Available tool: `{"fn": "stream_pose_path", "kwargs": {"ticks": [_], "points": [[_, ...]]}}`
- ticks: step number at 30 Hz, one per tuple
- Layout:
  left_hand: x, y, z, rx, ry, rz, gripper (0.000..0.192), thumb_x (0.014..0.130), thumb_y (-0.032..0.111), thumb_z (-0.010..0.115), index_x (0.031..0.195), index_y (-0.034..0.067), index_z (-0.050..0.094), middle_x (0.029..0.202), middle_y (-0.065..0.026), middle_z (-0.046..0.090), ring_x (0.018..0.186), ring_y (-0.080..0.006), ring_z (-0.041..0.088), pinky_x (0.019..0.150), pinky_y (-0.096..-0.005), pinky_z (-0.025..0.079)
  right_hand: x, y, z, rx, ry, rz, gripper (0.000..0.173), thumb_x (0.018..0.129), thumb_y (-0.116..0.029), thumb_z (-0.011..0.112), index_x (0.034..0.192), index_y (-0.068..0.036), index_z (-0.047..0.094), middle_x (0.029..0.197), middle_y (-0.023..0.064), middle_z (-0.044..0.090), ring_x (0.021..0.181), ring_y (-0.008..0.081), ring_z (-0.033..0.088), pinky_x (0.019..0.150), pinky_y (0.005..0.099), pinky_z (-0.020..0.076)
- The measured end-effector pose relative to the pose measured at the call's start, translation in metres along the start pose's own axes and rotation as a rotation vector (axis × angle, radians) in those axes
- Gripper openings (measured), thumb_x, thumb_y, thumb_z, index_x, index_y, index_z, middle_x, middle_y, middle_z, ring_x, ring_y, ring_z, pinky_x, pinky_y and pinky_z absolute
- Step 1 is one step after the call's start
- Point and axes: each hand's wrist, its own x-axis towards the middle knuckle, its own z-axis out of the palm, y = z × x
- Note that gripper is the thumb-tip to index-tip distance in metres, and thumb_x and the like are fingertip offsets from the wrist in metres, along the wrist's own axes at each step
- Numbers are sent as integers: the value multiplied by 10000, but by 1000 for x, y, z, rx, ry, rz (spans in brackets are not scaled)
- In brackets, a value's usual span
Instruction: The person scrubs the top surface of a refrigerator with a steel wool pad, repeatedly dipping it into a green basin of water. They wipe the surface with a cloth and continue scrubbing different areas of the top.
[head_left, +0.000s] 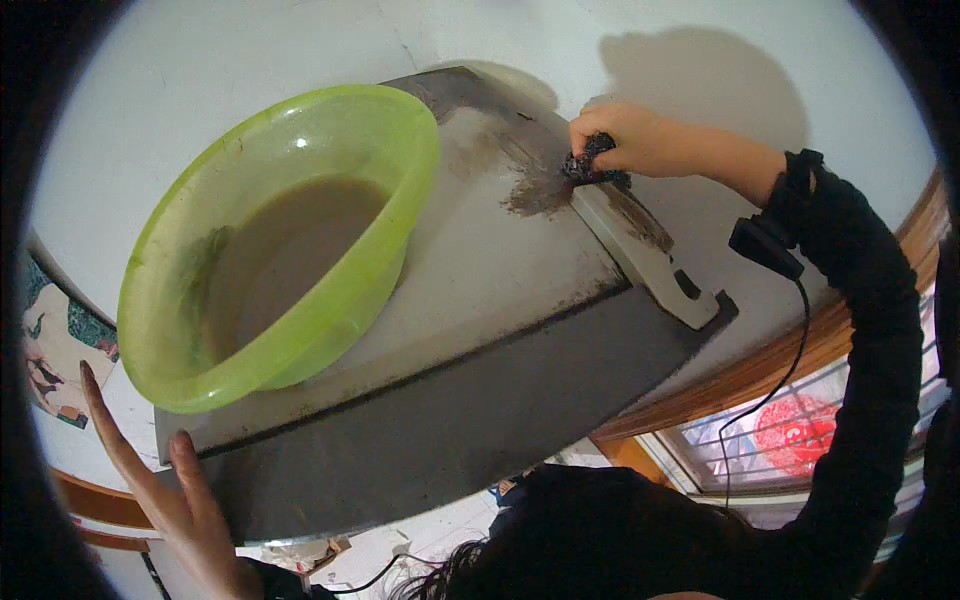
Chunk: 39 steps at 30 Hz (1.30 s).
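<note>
My right hand (637, 142) grips a dark wire scouring pad (589, 161). The pad rests at the upper end of a raised pale strip (637, 247) along the right side of a grey panel (517, 255). Brown, wet-looking grime is smeared on the panel and strip beside the pad. On the panel's left part stands a translucent green plastic basin (409, 217), holding murky brown water (300, 255). My left hand (176, 517) has its fingers apart beside the panel's lower left corner; whether it touches the edge I cannot tell.
A darker grey band (435, 420) with a curved edge borders the panel on my side. White surface (525, 30) lies beyond. A small black device (765, 246) with a cable hangs at my right wrist. A barred window (787, 442) with a red decoration is at lower right.
</note>
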Motion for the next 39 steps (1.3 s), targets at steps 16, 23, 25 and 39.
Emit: {"fn": "stream_pose_path", "kwargs": {"ticks": [16, 23, 25, 39], "points": [[-1, -6, -5, 20, -95, -47, 630, 872, 365, 504, 1425, 207, 248, 1464, -116, 258, 1350, -326, 237, 1073, -549, 205, 106, 75, 9, 23, -71, -26, 256, 790, -36, 578, 1041, -47, 531, 948, 120, 587, 626, 193, 607, 588, 345, 504], [3, -6, 2, 93, -16, -60, 615, 885, 428, 458, 1423, 215, 252, 1467, -109, 255, 1357, -326, 216, 1074, -570, 178, 20, -16, -17, 75, -302, 12, 197, 775, -40, 549, 970, -58, 550, 933, 110, 571, 757, 221, 597, 684, 355, 486], [6, -6, 8, 122, 7, -68, 613, 888, 438, 449, 1423, 214, 251, 1468, -106, 254, 1361, -325, 205, 1075, -573, 168, 32, -11, -12, -137, -211, -132, 192, 753, -30, 554, 942, -57, 548, 921, 119, 566, 845, 259, 579, 757, 372, 461], [32, 4, 7, 3, -55, -146, 716, 779, 74, 558, 1422, 127, 247, 1466, -128, 249, 1351, -320, 232, 1103, -475, 177, 242, 115, 6, -439, -80, -71, 324, 759, -65, 604, 1079, -44, 555, 922, 179, 632, 847, 339, 605, 726, 420, 470]]}}
